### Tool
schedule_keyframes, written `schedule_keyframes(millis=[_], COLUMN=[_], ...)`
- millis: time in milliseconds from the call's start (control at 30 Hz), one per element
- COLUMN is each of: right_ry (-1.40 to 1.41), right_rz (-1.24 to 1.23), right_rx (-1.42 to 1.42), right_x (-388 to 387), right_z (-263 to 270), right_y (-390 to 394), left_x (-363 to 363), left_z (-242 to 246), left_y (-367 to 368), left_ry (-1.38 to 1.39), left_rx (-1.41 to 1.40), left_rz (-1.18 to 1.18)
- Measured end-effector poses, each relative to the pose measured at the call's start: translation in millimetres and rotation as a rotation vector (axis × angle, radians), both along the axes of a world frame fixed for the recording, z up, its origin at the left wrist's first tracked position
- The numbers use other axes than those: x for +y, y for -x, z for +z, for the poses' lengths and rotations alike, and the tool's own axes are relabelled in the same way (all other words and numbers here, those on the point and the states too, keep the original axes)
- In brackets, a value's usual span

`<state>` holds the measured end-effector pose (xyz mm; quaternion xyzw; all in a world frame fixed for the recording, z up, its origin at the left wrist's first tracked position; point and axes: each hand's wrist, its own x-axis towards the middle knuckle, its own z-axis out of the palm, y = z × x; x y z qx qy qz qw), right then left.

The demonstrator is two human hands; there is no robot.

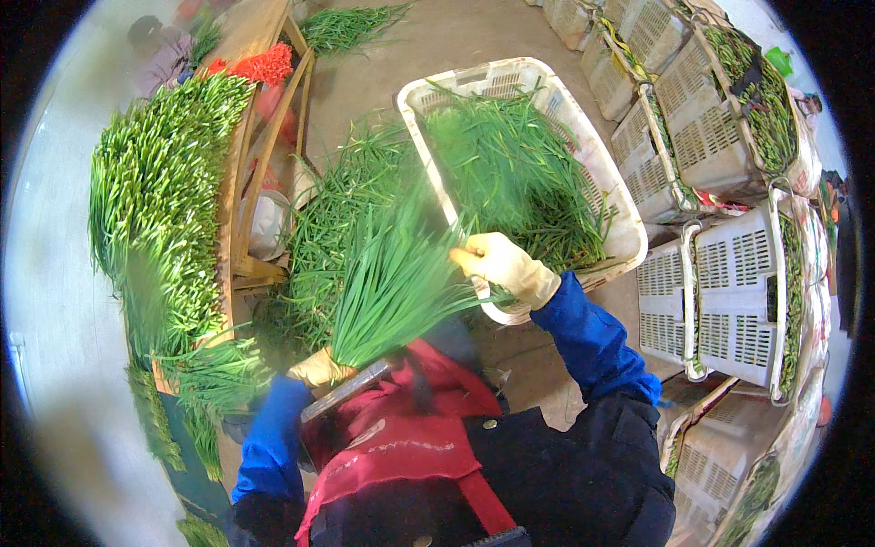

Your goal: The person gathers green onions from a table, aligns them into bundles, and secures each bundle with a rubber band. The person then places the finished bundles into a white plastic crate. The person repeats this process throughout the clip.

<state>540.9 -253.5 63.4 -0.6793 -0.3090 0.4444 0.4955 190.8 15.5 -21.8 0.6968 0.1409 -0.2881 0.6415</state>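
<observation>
My left hand, in a pale glove, is closed around the lower end of a bunch of long green leafy stalks, likely garlic chives. The leaves fan out up and to the right. A narrow flat bar lies just below this hand, near my red apron. My right hand, also gloved, is at the right edge of the fan, beside the rim of a white plastic crate. Its fingers are curled, and I cannot tell whether leaves are between them. Loose green leaves fill much of the crate.
Trimmed stalks are stacked on a wooden bench at left, with red ties at its far end. Loose leaves cover the floor ahead. Stacked white crates line the right. Another person is at the upper left.
</observation>
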Motion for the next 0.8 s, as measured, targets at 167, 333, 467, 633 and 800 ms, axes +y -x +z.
schedule_keyframes(millis=[167, 333, 467, 633, 800], right_ry=[-0.234, 0.122, 0.077, 0.156, 0.145], right_rz=[-0.736, -0.121, 0.212, 0.408, 0.449], right_rx=[0.14, -0.243, -0.217, -0.252, -0.219], right_x=[5, -25, -25, -8, -6], right_z=[14, 39, 42, 42, 38], right_y=[-34, -40, -18, -9, -2], left_x=[1, 10, 7, -2, -4], left_z=[-13, -37, -33, -6, 3], left_y=[10, 18, 15, 3, 2], left_ry=[0.022, -0.033, -0.125, -0.076, 0.004], left_rx=[0.012, -0.006, -0.091, -0.071, -0.116], left_rz=[0.049, 0.045, -0.015, -0.003, 0.019])
